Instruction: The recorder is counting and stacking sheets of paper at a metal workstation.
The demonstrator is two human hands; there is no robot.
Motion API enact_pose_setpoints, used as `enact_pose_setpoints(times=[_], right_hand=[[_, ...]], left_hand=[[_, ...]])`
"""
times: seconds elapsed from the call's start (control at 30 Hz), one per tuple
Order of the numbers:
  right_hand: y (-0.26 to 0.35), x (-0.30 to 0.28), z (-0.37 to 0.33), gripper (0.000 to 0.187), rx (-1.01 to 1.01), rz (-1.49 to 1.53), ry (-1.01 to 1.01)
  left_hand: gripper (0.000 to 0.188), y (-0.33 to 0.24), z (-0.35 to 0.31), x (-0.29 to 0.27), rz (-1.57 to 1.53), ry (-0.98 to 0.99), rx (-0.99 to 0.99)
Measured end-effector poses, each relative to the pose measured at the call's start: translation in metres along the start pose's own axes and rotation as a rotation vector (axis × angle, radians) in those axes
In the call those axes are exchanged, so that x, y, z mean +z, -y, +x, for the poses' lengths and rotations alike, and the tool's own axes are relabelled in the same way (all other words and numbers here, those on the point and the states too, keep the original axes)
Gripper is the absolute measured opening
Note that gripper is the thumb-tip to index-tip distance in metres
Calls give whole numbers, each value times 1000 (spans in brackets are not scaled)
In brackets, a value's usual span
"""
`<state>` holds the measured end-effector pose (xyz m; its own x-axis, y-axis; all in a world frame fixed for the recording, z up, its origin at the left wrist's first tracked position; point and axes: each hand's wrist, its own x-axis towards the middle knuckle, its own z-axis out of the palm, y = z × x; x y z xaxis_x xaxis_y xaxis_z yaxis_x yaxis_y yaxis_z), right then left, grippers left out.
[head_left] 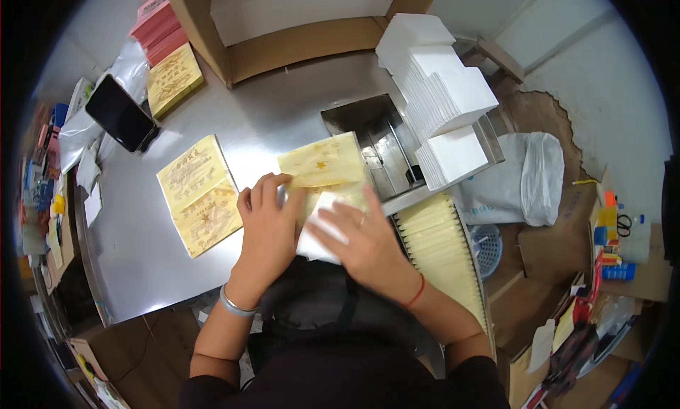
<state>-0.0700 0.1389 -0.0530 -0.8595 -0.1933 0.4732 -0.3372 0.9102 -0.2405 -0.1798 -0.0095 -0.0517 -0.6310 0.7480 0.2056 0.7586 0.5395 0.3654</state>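
Note:
A yellow printed paper (322,159) with a star mark lies in front of me at the metal table's edge. My left hand (269,214) is at its left side, with bent fingers and thumb closed on that edge. Over the paper's near part is a white paper piece (316,242). My right hand (365,246), slightly blurred, lies across this white piece with its fingers spread. What is under the right palm is hidden. To the left of my hands, a stack of similar yellow printed papers (202,196) rests on the table.
White folded papers (443,90) stand stacked at the right, beside a metal tray opening (372,143). Below them, a long box holds a row of pale yellow papers (443,246). A phone (120,115) stands at the left. A large cardboard box (304,51) occupies the back.

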Motion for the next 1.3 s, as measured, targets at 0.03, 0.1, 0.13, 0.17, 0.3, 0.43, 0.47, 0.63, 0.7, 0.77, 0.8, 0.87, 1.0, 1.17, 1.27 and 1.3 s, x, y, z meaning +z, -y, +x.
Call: enact_pose_setpoints(times=[0.03,0.1,0.13,0.17,0.3,0.43,0.47,0.63,0.7,0.77,0.8,0.87,1.0,1.17,1.27,1.3], right_hand=[[-11,3,10,28,100,-88,-6],[-23,13,20,28,206,-181,-6],[-22,19,27,29,229,-141,65],[-23,21,34,30,251,-101,137],[-52,-44,5,33,384,108,-356],[-83,-54,-17,19,615,-386,-323],[-85,-52,-17,20,629,-391,-282],[-100,-66,-25,27,713,-246,-211],[-111,-75,-32,33,549,-257,-185],[-107,-81,-33,34,536,-294,-228],[-105,-84,-32,35,515,-324,-274],[-70,-63,-23,34,350,-163,-368],[-4,-8,-15,32,87,-97,-9],[-66,11,27,19,291,-211,294],[-96,14,34,18,454,-223,366],[-101,11,33,22,628,-268,309]], left_hand=[[48,-3,-1,-5,-117,49,-99],[46,-10,-3,10,-86,-76,-72],[44,-16,-4,14,-49,-139,-30],[42,-20,-5,17,-11,-203,11],[40,-28,-7,12,68,-96,31],[46,-14,0,8,-40,110,121],[48,-14,6,3,2,166,23],[57,-21,50,16,282,-54,302],[60,-22,44,3,203,123,128],[50,-31,27,-3,196,165,70],[44,-31,15,1,97,200,88],[46,-21,11,8,-151,136,158],[61,3,21,7,11,-6,244],[66,-45,27,7,-254,-9,358],[52,-47,15,-11,-562,181,292],[46,-29,5,-7,-647,223,222]])
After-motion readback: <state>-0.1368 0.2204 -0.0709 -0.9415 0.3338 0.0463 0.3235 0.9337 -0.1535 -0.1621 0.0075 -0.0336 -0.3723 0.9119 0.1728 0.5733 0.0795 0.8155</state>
